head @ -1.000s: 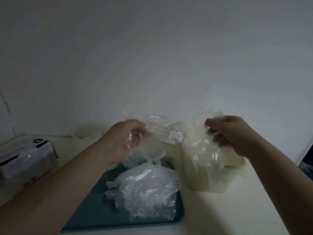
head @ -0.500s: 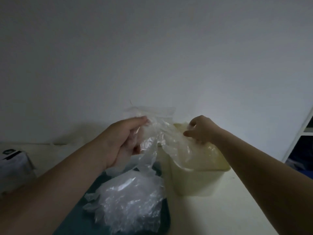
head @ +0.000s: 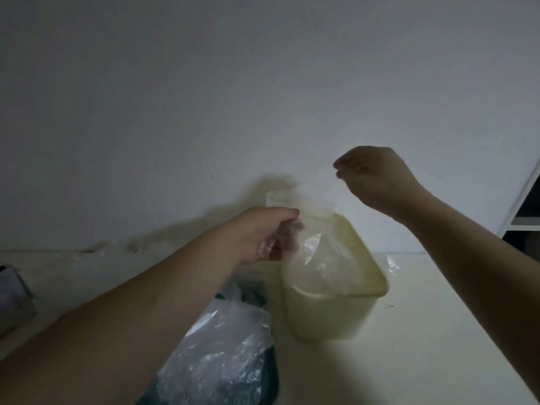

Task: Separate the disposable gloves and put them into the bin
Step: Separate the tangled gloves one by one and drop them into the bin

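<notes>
Item: clear disposable glove (head: 314, 249), centre frame, pinched at its upper edge by left hand (head: 267, 233); fingers (head: 287, 229) curled and clamped on the film; glove hangs down into the pale yellow bin (head: 327, 320).
Right hand (head: 372, 176): raised above the bin, right of centre, fingers loosely curled, holding nothing.
Glove pile (head: 222, 352): lower centre, on dark tray (head: 273, 378).
Surface (head: 438, 331): cream.
</notes>
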A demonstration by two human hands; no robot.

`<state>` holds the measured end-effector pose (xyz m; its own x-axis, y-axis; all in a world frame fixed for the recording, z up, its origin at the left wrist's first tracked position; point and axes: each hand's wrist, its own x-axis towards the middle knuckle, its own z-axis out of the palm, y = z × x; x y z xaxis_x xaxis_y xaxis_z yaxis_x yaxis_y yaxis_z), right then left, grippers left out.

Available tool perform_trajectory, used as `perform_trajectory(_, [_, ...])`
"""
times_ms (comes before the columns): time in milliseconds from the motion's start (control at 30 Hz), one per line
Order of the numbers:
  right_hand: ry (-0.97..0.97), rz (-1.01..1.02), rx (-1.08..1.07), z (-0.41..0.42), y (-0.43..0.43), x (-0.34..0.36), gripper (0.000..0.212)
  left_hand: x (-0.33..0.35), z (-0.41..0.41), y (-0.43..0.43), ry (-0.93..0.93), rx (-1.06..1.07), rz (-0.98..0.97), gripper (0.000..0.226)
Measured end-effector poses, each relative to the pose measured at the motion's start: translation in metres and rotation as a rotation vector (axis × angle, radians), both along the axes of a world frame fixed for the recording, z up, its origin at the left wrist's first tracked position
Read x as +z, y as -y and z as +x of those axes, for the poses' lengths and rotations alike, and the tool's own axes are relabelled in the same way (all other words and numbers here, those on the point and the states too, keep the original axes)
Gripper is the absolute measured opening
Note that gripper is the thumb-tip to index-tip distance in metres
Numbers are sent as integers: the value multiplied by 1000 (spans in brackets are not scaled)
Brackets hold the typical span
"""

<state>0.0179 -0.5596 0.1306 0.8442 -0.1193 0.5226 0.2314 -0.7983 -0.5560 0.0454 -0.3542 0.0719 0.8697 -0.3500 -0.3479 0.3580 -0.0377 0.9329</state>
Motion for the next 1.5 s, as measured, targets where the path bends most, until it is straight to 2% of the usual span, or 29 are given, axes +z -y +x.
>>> perform_trajectory(67, [-176,-120,129,-18,-10,8,21,1,6,16,-26,-26,-21,24])
perform_trajectory(167, [-637,-423,218,-32,-29,-3,46,4,5,30,6,-61,23,18])
perform_trajectory(200, [-763,-517,225,-34,-35,-12,51,5,2,32,31,-51,60,22])
perform_trajectory(267, [-851,-600,233,-30,-43,-33,60,4,2,30,36,-39,80,38])
perform_trajectory(367, [-882,-567,229,-10,-49,-67,82,6,1,16,56,-37,136,42])
perform_trajectory(433, [-894,-652,233,11,-49,-89,72,8,0,1,120,-11,219,49])
perform_trajectory(500, [-951,-781,220,25,-56,-107,46,10,-4,-14,153,10,226,51])
perform_trajectory(633, [-1038,-841,104,27,-66,-113,54,7,-14,-38,216,11,214,39])
perform_trajectory(700, [-1028,-835,99,21,-69,-101,53,3,-26,-55,291,-14,284,30])
perform_trajectory(833, [-907,-808,36,-9,-78,-51,56,-14,-49,-104,591,-113,758,15])
perform_trajectory(933, [-680,-831,-7,-31,-102,-31,46,-34,-60,-133,658,-288,1211,41])
perform_trajectory(967, [-584,-804,3,-38,-116,-30,40,-43,-61,-140,633,-332,1287,49])
perform_trajectory(1067, [-400,-647,94,-43,-157,-43,28,-69,-67,-147,591,-350,1247,43])
perform_trajectory(1167, [-332,-518,199,-46,-181,-66,35,-87,-66,-154,635,-181,1117,34])
perform_trajectory(1233, [-306,-414,262,-51,-188,-83,29,-93,-61,-167,688,-47,1092,32])
perform_trajectory(1333, [-445,-260,411,-63,-194,-110,23,-98,-52,-183,746,80,1065,25])
perform_trajectory(1400, [-587,-190,466,-63,-200,-129,27,-99,-49,-191,718,143,923,24])
perform_trajectory(1500, [-692,-227,493,-51,-198,-150,39,-98,-47,-199,663,213,776,30])
